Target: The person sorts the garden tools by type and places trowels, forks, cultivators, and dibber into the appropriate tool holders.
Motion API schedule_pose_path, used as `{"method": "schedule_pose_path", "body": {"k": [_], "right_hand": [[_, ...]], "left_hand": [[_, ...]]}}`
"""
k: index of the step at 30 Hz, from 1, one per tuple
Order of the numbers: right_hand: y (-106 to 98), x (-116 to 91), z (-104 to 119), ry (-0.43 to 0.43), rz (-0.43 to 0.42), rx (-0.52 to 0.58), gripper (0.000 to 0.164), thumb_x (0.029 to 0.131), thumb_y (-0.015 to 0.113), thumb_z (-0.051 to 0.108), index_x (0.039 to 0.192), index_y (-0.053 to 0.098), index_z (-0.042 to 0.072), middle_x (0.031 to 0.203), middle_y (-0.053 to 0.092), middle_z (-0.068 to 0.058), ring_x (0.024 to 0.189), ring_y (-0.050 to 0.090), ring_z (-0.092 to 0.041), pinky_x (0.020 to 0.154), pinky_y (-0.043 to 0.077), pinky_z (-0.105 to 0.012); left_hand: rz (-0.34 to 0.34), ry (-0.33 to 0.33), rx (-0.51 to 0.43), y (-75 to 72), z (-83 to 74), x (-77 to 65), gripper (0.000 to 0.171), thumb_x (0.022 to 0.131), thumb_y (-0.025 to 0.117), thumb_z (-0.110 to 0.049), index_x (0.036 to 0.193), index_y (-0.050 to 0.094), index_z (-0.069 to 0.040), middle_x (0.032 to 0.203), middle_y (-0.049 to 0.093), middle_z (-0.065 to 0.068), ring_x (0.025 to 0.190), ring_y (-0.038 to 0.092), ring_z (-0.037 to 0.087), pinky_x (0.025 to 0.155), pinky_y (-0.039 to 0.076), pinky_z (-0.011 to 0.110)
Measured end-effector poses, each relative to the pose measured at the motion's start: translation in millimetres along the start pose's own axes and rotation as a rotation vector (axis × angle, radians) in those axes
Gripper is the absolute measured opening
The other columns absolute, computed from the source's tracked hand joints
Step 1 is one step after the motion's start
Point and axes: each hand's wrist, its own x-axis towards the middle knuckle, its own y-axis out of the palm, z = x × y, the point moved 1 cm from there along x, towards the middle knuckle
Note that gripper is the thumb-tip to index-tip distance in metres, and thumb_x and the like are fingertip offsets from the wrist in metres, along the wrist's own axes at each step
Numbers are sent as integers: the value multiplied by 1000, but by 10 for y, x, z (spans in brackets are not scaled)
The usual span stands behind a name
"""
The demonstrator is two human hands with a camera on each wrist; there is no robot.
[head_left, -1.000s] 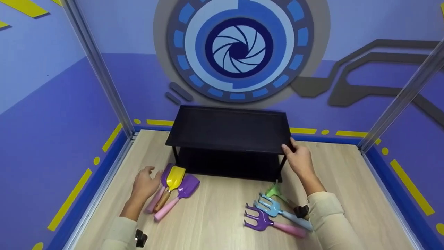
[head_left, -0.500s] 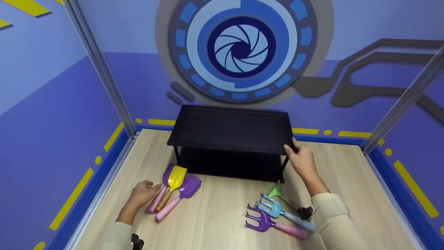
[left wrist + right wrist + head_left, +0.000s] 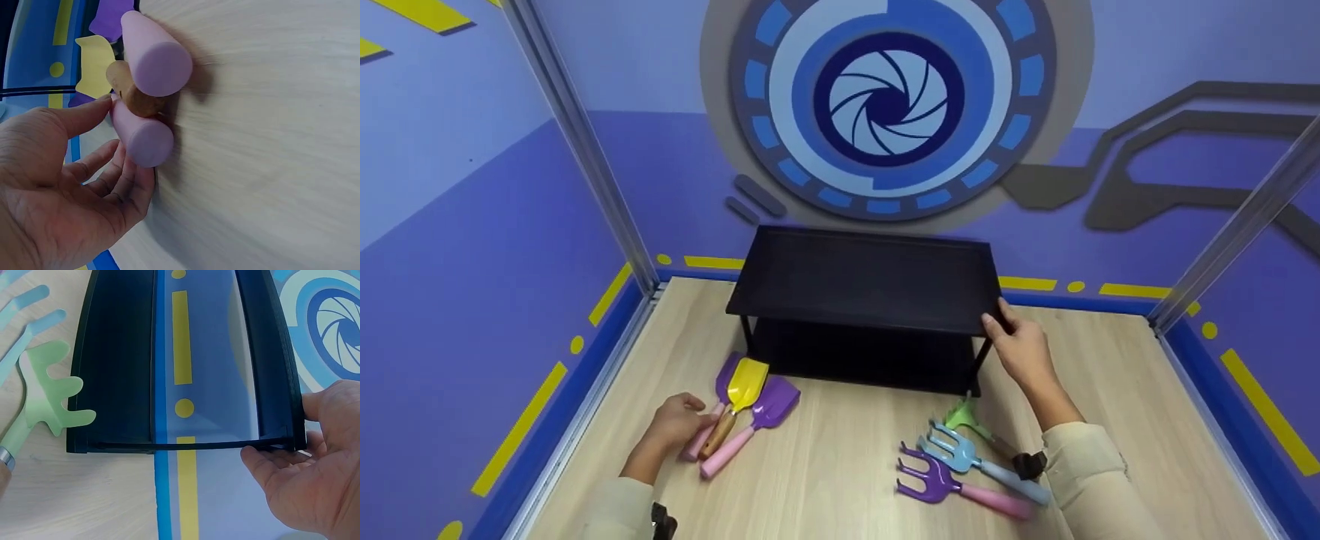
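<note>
My left hand is at the leftmost purple garden trowel, thumb and curled fingers round its pink handle. Over that trowel lies a yellow trowel with a wooden handle. A second purple trowel, also pink-handled, lies to its right. My right hand grips the front right corner of a black two-tier shelf, thumb at the top board's edge and fingers around the side. Left fingertips are partly hidden behind the handle in the left wrist view.
Near my right forearm lie three hand forks: a purple one with a pink handle, a light blue one and a green one. Blue-purple printed walls and metal posts enclose the wooden tabletop.
My left hand has lowered and moved right onto the leftmost trowel's handle, its fingers closing round it. My right hand keeps hold of the shelf corner. The head view has shifted slightly.
</note>
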Motion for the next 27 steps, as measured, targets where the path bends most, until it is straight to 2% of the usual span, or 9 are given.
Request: {"method": "schedule_pose_path", "body": {"k": [6, 15, 21, 27], "right_hand": [[-28, -19, -2, -5, 11, -7, 70, 112, 50, 51, 169, 26, 18, 170, 33, -25, 159, 34, -46, 124, 39, -60], [-45, -1, 60, -14, 46, -7, 72, 112, 50, 50, 169, 23, 15, 171, 32, -25, 159, 34, -45, 123, 41, -59], [-53, -15, 35, -22, 33, -15, 71, 112, 50, 49, 169, 24, 14, 170, 33, -25, 158, 35, -45, 124, 40, -59], [-22, -15, 45, -23, 42, -3, 72, 112, 48, 51, 170, 23, 16, 172, 30, -24, 160, 33, -45, 125, 38, -59]], "left_hand": [[19, 7, -8, 10, -4, -17, 28, 95, 78, -14, 108, 65, 7, 99, 67, 17, 83, 62, 21, 67, 51, 27], [74, -22, -26, -44, -67, -47, 23, 93, 80, -9, 102, 67, 8, 90, 67, 14, 76, 64, 18, 61, 53, 27], [107, 2, -21, -44, -82, -38, 18, 93, 75, -12, 95, 74, 6, 79, 67, 7, 66, 59, 14, 55, 46, 24], [163, -3, 0, -101, -34, -38, 20, 94, 72, -15, 82, 75, 0, 64, 57, -2, 57, 51, 10, 51, 39, 23]]}}
